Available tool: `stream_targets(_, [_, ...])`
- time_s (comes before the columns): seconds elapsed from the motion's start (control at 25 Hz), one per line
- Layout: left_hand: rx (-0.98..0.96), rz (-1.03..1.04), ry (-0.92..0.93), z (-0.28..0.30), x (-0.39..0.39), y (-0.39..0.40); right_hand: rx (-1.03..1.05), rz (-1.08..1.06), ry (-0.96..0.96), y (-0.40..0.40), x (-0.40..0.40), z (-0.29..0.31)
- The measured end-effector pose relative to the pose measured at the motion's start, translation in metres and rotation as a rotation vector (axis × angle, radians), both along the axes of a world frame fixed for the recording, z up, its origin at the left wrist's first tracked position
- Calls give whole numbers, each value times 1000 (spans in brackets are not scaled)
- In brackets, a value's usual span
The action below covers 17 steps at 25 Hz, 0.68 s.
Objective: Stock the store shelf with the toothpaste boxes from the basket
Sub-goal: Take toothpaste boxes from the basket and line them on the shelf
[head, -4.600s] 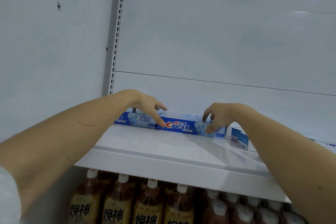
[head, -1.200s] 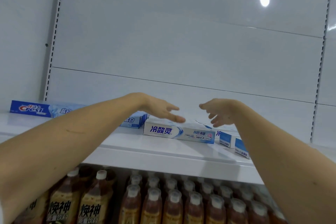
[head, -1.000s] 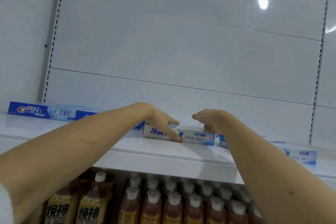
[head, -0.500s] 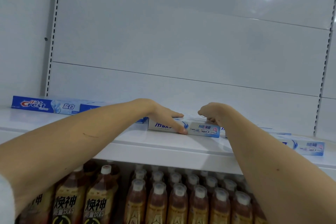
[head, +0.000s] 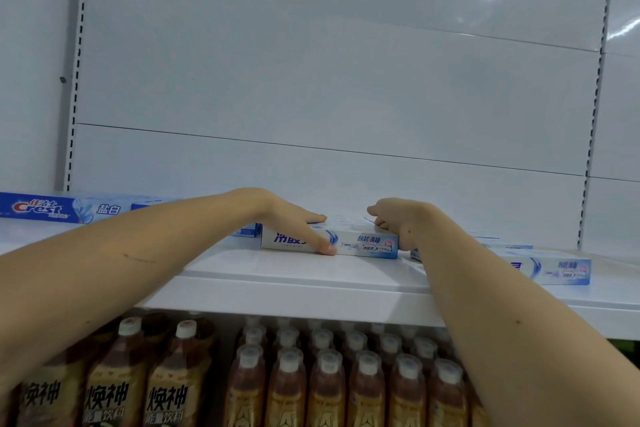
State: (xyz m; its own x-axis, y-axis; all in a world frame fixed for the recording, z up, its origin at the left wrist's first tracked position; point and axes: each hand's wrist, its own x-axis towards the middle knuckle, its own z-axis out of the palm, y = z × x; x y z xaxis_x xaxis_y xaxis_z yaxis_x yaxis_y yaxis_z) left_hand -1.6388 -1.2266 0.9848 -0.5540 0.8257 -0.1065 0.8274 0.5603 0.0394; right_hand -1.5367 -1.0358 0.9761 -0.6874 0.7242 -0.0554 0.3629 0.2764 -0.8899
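Item: white toothpaste box (head: 360, 243), lying flat on the top shelf (head: 311, 282), lengthwise along its front.

Grip: my left hand (head: 294, 224) lies over the box's left half, fingers straight, thumb pressing the front face. My right hand (head: 393, 218) curls round the right end.

Change: a second ago both hands hovered apart above it; now they have settled on it and eased it toward the back.

Left of the grip: Crest boxes (head: 65, 208). Right of it: another white box (head: 550, 269). Below: bottled drinks (head: 325, 388).

Status: this box looks nearly placed; basket not in view.
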Motion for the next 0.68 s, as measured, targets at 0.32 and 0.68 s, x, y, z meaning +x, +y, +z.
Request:
stream_targets(0.32, [28, -3, -17, -3, -2, 1, 32, -15, -14, 2, -2, -3])
stream_targets(0.68, [107, -6, -1, 22, 43, 6, 323, 71, 164, -34, 67, 58])
